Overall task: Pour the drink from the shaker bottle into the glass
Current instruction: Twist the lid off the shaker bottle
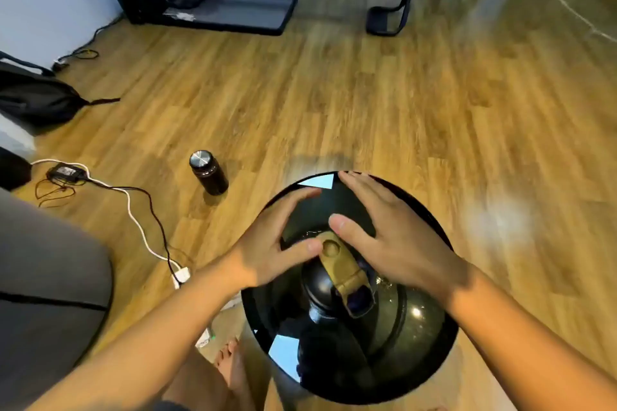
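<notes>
Reaching over the round black desk (430,360), both hands come close to the shaker bottle (329,287), which stands upright near the middle of the desk and shows its tan flip cap (345,269) from above. Left of the bottle, the left hand (270,243) has its fingers spread apart, and its thumb touches the front of the cap. Right of the bottle, the right hand (387,237) is also spread, with its thumb resting on the cap; neither hand closes on anything. I cannot find the glass clearly; it may be hidden. To do this step well, one hand should probably hold the bottle body firmly while the other lifts the cap, so the bottle does not tip. Far left of the bottle, a dark flask (208,177) stands on the floor (367,103).
</notes>
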Demonstrator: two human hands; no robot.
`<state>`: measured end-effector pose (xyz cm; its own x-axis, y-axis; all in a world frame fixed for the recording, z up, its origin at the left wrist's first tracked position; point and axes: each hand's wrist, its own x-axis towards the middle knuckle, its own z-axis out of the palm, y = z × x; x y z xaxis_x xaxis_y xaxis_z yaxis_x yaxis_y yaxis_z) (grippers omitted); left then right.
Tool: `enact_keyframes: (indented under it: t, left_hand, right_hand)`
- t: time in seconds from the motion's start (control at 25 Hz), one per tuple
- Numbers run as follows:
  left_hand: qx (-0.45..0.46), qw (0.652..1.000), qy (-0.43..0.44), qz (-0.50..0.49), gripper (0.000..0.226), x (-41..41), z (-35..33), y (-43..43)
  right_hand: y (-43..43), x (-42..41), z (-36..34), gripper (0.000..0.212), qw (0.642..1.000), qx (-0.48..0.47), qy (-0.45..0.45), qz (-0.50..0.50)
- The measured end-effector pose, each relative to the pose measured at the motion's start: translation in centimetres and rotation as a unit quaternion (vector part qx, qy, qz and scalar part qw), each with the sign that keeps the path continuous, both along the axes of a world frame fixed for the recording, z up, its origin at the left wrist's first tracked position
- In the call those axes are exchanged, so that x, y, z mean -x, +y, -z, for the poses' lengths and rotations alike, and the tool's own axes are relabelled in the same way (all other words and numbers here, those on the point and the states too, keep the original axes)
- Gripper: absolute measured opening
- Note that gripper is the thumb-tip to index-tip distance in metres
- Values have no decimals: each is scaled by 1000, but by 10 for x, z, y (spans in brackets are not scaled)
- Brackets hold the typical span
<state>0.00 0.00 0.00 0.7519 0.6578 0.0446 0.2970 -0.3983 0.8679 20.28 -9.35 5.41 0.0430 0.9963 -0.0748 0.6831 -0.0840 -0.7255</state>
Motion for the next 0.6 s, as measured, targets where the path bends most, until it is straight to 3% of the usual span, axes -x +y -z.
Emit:
enact_keyframes:
  t: [0.12,0.32,0.44,0.6]
  left_hand:
    - [31,999,-37,3,93,7,51,-37]
    - [75,991,-49,-100,131,-6,90,-77]
    - [89,988,-40,-122,127,-12,90,-78]
    - [82,988,-31,-130,130,-15,92,-78]
  right_hand:
    - [-15,24,38,89,994,-15,-103,23]
    - [-28,64,66,91,946,53,-305,98]
    - [-24,69,69,85,930,26,-347,117]
    - [-25,62,64,66,943,3,-322,80]
